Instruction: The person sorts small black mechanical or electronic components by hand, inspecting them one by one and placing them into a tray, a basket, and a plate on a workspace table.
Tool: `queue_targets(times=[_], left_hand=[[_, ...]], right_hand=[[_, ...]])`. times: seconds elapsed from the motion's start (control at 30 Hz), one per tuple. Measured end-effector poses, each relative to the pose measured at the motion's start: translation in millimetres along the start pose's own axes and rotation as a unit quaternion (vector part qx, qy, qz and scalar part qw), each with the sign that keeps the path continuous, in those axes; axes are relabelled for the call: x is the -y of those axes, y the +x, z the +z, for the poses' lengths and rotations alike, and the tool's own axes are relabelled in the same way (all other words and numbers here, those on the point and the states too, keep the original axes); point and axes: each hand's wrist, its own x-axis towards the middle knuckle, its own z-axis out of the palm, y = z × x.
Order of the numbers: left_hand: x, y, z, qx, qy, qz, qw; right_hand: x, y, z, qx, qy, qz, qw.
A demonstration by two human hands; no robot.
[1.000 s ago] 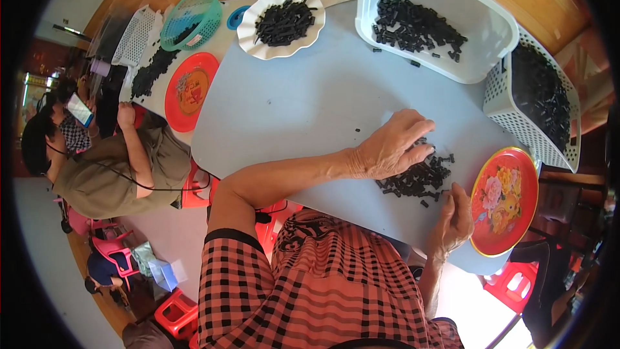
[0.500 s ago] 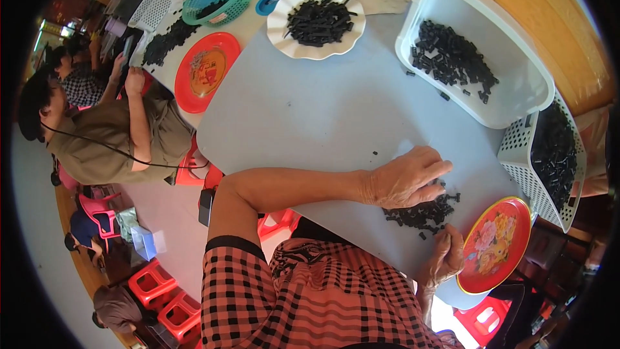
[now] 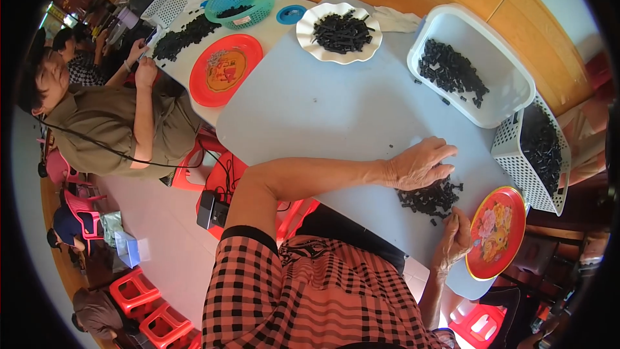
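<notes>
On the grey table, a heap of small black pieces lies in front of me. Over its far edge my left hand reaches across, fingers stretched to the right and slightly apart, with nothing visible in them. At the heap's near right side my right hand is closed, fingertips pinched together; whatever is between them is too small or hidden to make out. Right of that hand sits a red tray with a flower print and gold rim.
A white scalloped plate of black strips stands at the back. A pale tub and a perforated basket, both with black pieces, stand right. Left are a red plate, a green basket and a seated person.
The view has shifted, so the table and its things sit differently in the picture. My left hand stays over the heap and my right hand stays pinched beside it.
</notes>
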Motion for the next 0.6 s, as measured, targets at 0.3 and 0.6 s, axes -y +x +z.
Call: queue_targets(times=[0.3,0.6], left_hand=[[10,4,-1,-0.024,-0.045,0.023,0.998],[-9,9,-23,-0.058,0.002,0.021,0.998]], right_hand=[[3,-4,0,-0.013,0.025,-0.010,1.000],[-4,-9,-5,-0.032,0.036,-0.050,0.998]])
